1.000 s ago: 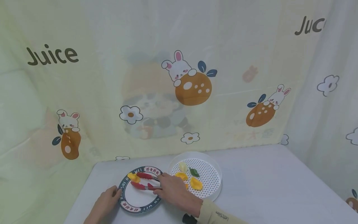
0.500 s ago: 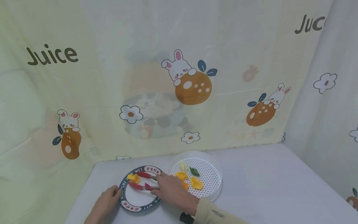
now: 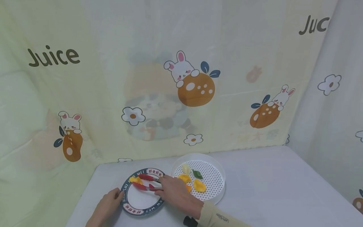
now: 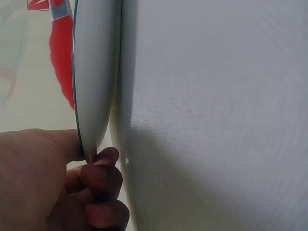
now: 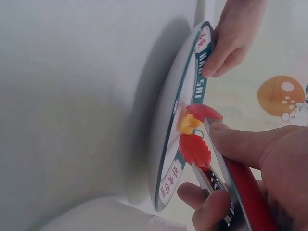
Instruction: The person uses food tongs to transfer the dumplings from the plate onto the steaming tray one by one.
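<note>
In the head view my left hand pinches the left rim of a round plate with a dark patterned border. The left wrist view has that rim between thumb and curled fingers. My right hand grips a pair of tongs with red scalloped tips, which point left over the plate. Between the tips lies a crumpled yellow piece at the plate's upper left edge. From the right wrist view, the yellow piece sits between both red tips.
Right of the plate stands a round white tray with a perforated base. It bears several yellow-orange pieces, a pale piece and a green leaf-like piece. A printed curtain hangs behind the white table.
The lower tip of the tongs spread slightly half a second ago and now stands nearer the yellow piece. My left hand and the plate have barely shifted.
</note>
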Motion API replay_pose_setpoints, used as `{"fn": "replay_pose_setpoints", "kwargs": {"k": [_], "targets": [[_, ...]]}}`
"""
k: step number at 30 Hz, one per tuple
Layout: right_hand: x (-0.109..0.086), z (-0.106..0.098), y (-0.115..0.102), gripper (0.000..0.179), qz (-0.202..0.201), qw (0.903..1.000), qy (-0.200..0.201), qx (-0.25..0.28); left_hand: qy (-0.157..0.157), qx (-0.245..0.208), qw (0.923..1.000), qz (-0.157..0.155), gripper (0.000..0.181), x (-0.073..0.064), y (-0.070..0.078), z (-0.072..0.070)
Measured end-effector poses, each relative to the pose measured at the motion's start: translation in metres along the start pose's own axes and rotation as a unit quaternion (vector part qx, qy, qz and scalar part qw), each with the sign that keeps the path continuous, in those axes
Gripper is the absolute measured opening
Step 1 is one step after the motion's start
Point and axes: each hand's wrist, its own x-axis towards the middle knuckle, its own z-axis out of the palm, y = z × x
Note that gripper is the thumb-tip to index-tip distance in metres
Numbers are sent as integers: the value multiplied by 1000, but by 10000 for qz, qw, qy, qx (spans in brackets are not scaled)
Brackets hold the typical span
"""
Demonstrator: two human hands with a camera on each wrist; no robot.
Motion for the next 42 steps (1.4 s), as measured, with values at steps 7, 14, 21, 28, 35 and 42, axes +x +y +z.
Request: {"fn": "replay_pose_setpoints", "kwargs": {"k": [7, 14, 21, 28, 35, 42], "targets": [[-8, -10, 3, 46, -53, 9988, 119, 478, -52, -6, 10000, -83, 23, -1, 2, 0], [-21, -17, 10, 51, -106, 9986, 119, 505, -56, 23, 10000, -80, 23, -3, 3, -1], [-34, -22, 27, 56, -118, 9981, 192, 573, -23, 41, 10000, -64, 24, -3, 3, 0], [-49, -34, 42, 57, -118, 9975, 440, 547, 22, 33, 10000, -23, 25, -5, 3, 0], [-63, -48, 59, 56, -198, 9964, 750, 349, 105, 36, 9999, 94, 25, -8, 4, 0], [-71, -65, 78, 64, 240, 9946, 685, 744, 75, 40, 10000, -26, 25, -9, 5, -1]]}}
